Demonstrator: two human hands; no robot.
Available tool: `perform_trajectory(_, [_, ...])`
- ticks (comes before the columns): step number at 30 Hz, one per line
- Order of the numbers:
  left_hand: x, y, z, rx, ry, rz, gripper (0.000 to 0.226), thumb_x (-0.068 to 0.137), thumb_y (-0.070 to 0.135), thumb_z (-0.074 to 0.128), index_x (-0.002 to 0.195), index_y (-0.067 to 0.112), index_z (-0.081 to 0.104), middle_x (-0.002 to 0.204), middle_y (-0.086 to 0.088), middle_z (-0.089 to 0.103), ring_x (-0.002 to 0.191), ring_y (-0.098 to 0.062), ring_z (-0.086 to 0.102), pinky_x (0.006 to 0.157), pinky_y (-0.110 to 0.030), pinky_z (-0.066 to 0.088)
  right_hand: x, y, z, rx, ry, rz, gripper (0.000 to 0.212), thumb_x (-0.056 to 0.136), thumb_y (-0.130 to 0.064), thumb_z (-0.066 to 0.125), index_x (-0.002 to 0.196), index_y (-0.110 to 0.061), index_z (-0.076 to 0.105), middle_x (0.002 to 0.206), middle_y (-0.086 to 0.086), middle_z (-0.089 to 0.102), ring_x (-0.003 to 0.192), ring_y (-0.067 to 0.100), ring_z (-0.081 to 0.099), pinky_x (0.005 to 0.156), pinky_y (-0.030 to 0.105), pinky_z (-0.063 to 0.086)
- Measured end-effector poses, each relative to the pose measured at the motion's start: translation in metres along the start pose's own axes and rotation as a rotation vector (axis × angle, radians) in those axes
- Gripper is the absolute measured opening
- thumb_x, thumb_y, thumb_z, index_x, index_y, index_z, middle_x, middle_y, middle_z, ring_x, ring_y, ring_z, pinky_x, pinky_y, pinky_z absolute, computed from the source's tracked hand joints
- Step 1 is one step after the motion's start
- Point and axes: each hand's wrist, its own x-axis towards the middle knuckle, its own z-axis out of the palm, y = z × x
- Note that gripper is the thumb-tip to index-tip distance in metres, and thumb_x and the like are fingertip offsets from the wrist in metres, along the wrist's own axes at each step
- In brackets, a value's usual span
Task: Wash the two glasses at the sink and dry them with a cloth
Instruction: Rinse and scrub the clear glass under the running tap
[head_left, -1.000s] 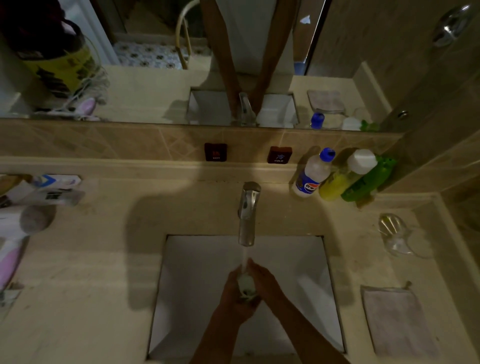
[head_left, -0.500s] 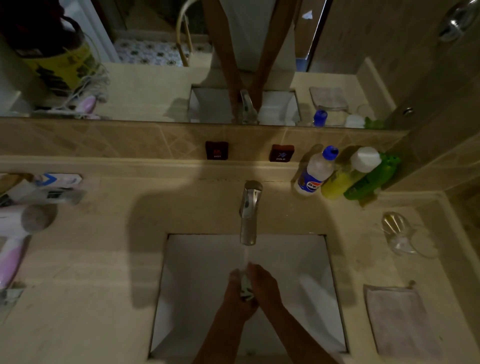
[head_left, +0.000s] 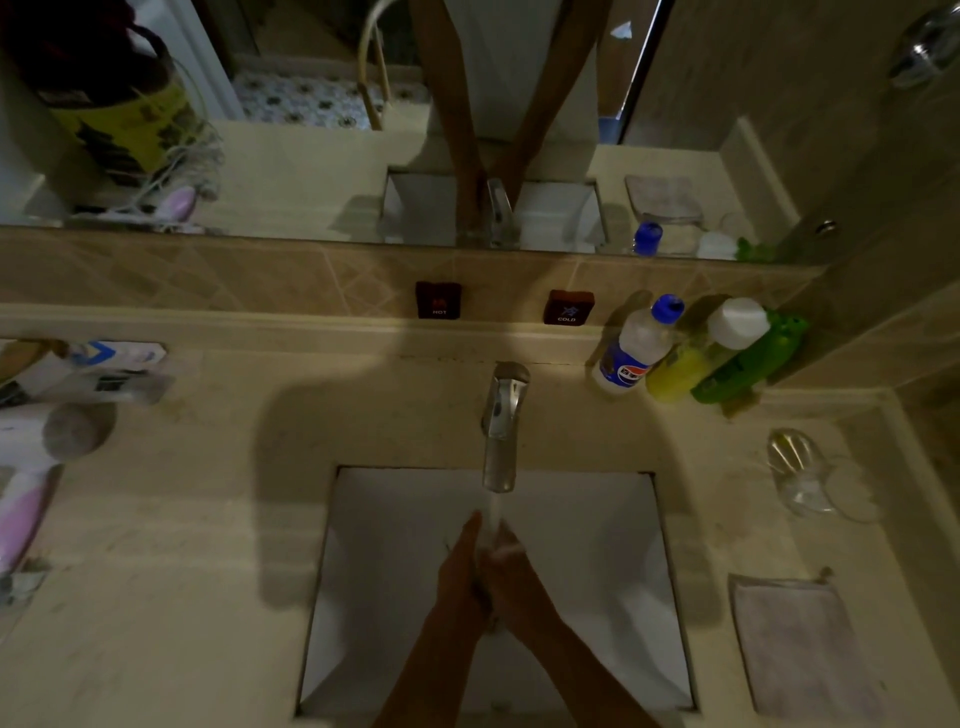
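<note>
My left hand (head_left: 460, 564) and my right hand (head_left: 511, 569) are pressed together over the white sink (head_left: 395, 545), directly under the water running from the tap (head_left: 501, 426). Between them is a small pale glass (head_left: 490, 540), almost entirely hidden. My left fingers lie straight against it and my right fingers curl round it. Another clear glass (head_left: 797, 470) lies on its side on the counter to the right of the sink. A grey cloth (head_left: 800, 644) lies flat on the counter in front of that glass.
Three bottles stand against the back wall at the right: a blue-capped one (head_left: 636, 345), a yellow one (head_left: 696, 358) and a green one (head_left: 753, 358). Tubes and a pink-and-white appliance (head_left: 31, 467) crowd the counter at the left. A mirror runs above the ledge.
My hands have closed tighter together under the stream, so the pale glass that showed between them earlier is now nearly covered. The view has shifted slightly.
</note>
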Motion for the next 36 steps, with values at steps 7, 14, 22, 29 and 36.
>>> perform_trajectory(7, [-0.001,-0.007,-0.007,0.065,0.053,-0.058,0.048,0.091,0.043,0.068,0.118,0.003,0.071,0.110,-0.019,0.072,0.103,-0.038,0.069,0.088,-0.049,0.057,0.017,-0.012,-0.004,-0.090,0.050,0.200,0.036,0.105,-0.029,0.039,0.136,-0.013,0.049,0.132,0.008,0.058,0.111,0.023,0.058,0.091,0.026,0.044])
perform_trajectory(14, [-0.002,-0.008,-0.013,0.062,-0.023,-0.083,0.048,0.076,0.041,0.071,0.110,0.008,0.074,0.086,-0.018,0.073,0.078,-0.034,0.072,0.071,-0.043,0.060,0.018,-0.012,-0.017,-0.123,-0.074,0.184,0.043,0.105,-0.031,0.037,0.142,-0.012,0.043,0.143,0.009,0.051,0.130,0.027,0.051,0.107,0.034,0.042])
perform_trajectory(22, [0.001,-0.014,-0.015,-0.031,0.105,0.016,0.056,0.088,0.038,0.068,0.126,-0.003,0.065,0.121,-0.022,0.069,0.106,-0.036,0.066,0.093,-0.046,0.053,-0.016,0.009,-0.002,-0.215,-0.059,-0.058,0.056,0.102,-0.022,0.042,0.154,-0.020,0.021,0.151,0.001,0.039,0.122,0.000,0.043,0.089,-0.003,0.035])
perform_trajectory(29, [-0.007,-0.014,-0.019,-0.053,-0.020,-0.100,0.061,0.093,0.051,0.059,0.132,0.004,0.063,0.114,-0.021,0.072,0.097,-0.036,0.071,0.076,-0.044,0.059,0.024,-0.023,-0.019,-0.050,-0.020,0.280,0.047,0.105,-0.040,0.032,0.139,-0.014,0.048,0.139,0.012,0.055,0.125,0.027,0.054,0.092,0.030,0.043])
perform_trajectory(36, [0.004,-0.012,-0.013,-0.079,-0.037,-0.115,0.066,0.085,0.058,0.064,0.124,0.005,0.070,0.124,-0.020,0.066,0.125,-0.038,0.060,0.111,-0.052,0.044,0.006,-0.013,-0.009,-0.291,-0.059,0.084,0.050,0.104,-0.032,0.040,0.150,-0.014,0.031,0.146,0.008,0.048,0.130,0.024,0.052,0.107,0.034,0.043])
